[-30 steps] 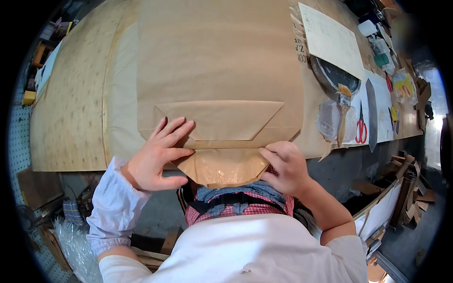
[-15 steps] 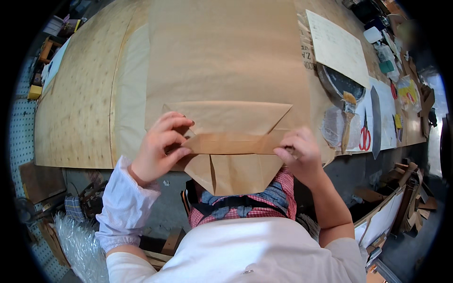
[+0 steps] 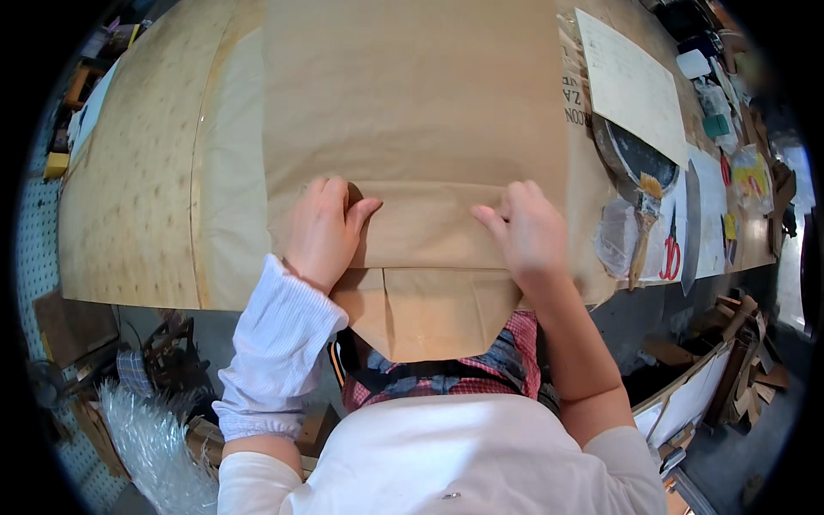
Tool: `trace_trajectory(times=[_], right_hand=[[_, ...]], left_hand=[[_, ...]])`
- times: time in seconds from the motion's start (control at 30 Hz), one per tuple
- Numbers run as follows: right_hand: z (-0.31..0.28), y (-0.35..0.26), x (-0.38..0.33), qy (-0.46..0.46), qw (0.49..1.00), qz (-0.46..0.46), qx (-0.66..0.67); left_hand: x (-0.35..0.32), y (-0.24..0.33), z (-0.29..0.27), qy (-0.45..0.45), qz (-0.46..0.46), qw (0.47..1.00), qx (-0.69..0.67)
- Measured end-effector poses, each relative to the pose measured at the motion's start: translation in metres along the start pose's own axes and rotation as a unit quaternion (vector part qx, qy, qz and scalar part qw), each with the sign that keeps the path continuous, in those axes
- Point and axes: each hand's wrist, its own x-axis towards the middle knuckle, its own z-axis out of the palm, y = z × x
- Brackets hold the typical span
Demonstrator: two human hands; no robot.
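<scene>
A large brown paper bag (image 3: 412,103) lies over the table, and its folded end comes toward me. Across that end runs a folded paper flap (image 3: 425,232), lying flat between my hands. The bag's near end, a tapered paper panel (image 3: 438,313), hangs past the table edge in front of my body. My left hand (image 3: 328,230) presses on the flap's left end, thumb stretched inward. At the right end, my right hand (image 3: 530,227) rests likewise with its thumb out. The fingertips of both hands are partly hidden from above.
To the right lie a brush (image 3: 645,227), red-handled scissors (image 3: 671,253), a long knife blade (image 3: 691,227) and a dark basin (image 3: 635,153) under a pale board (image 3: 631,81). Bare plywood (image 3: 137,172) covers the left side. Cardboard scraps (image 3: 751,369) lie at lower right.
The raised flap has been folded over away from me and now lies flat. Both hands moved from its near edge to the far side, letting go of their pinch and pressing down.
</scene>
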Motion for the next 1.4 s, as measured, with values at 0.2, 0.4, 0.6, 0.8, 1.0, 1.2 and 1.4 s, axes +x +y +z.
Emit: trace_trajectory(times=[0.2,0.4,0.6,0.8,1.0,1.2,1.4], right_hand=[[-0.003,0.002,0.01,0.04,0.999,0.021,0.019],[-0.016,-0.06,-0.029,-0.014,0.97,-0.242,0.017],[-0.014,-0.044,-0.04,-0.07,0.987,-0.143,0.008],[-0.012,-0.041,-0.034,-0.076,0.977,-0.198,-0.014],[-0.01,-0.039,-0.037,-0.092,0.978,-0.187,-0.005],[-0.011,-0.039,-0.035,-0.087,0.978,-0.191,-0.004],[-0.016,-0.028,-0.039,-0.086,0.979,-0.186,0.018]], left_hand=[[0.008,0.012,-0.013,0.04,0.023,0.992,0.114],[-0.029,0.046,-0.033,-0.175,0.235,0.952,0.089],[-0.023,0.004,-0.036,-0.174,0.179,0.959,0.133],[0.022,-0.011,-0.021,-0.113,0.117,0.977,0.14],[0.007,0.005,-0.029,-0.179,0.206,0.953,0.131],[0.038,-0.023,-0.019,-0.124,0.071,0.972,0.187],[-0.016,0.025,-0.032,-0.192,0.218,0.943,0.164]])
